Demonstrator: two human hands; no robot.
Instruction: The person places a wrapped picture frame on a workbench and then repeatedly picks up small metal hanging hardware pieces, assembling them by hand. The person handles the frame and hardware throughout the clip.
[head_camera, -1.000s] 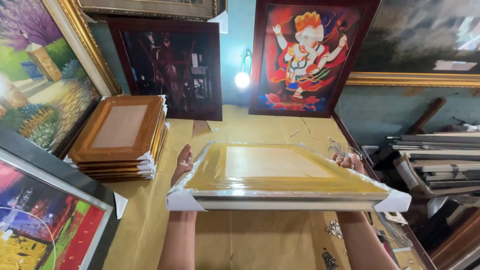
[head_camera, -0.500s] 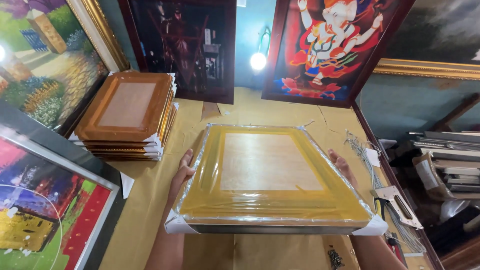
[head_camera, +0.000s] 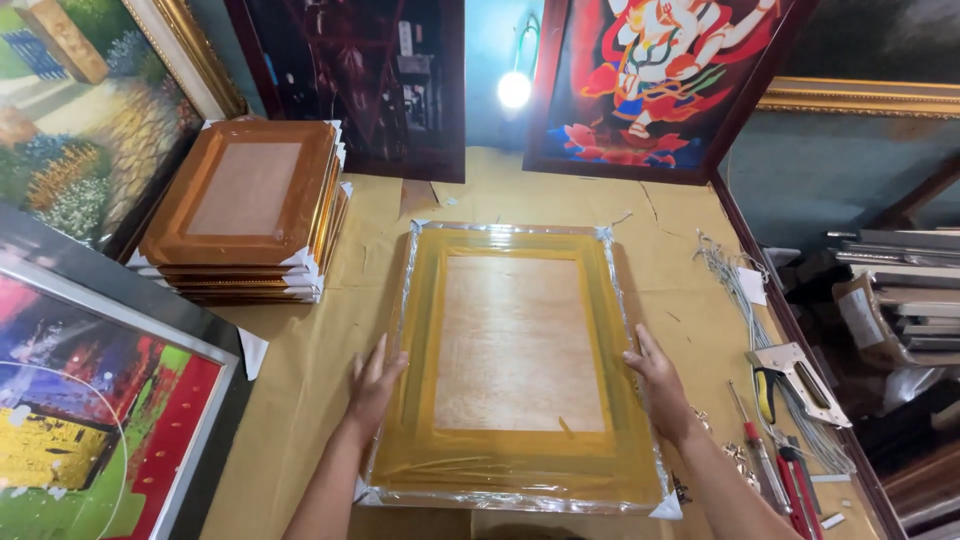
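Left hand (head_camera: 372, 385) is laid flat, fingers straight and together, pressed against the left edge of a plastic-wrapped picture frame (head_camera: 518, 362); nothing is clasped, the grip is wide and open. Right hand (head_camera: 660, 385) is placed the same way on the frame's right edge, fingers extended, open, touching the wrap. The frame is seen lying flat, back side up, on the paper-covered desk (head_camera: 300, 340), roughly at its middle, long side running away from the person; a pale wooden backing panel is shown inside a yellowish-gold border, white corner protectors at the corners. To the left of the frame, apart from it, a stack of similar brown frames (head_camera: 245, 205) is set on the desk. Further left, a colourful abstract painting (head_camera: 90, 410) and a garden painting (head_camera: 85, 110) in a gold frame are leaned. At the desk's far end, a dark framed picture (head_camera: 370, 80) and a red-framed figure painting (head_camera: 660, 80) are propped upright. On the right side of the desk, a bundle of wire (head_camera: 730, 285), a staple gun (head_camera: 795, 375) and a red-handled screwdriver (head_camera: 765, 460) are laid near the right hand.
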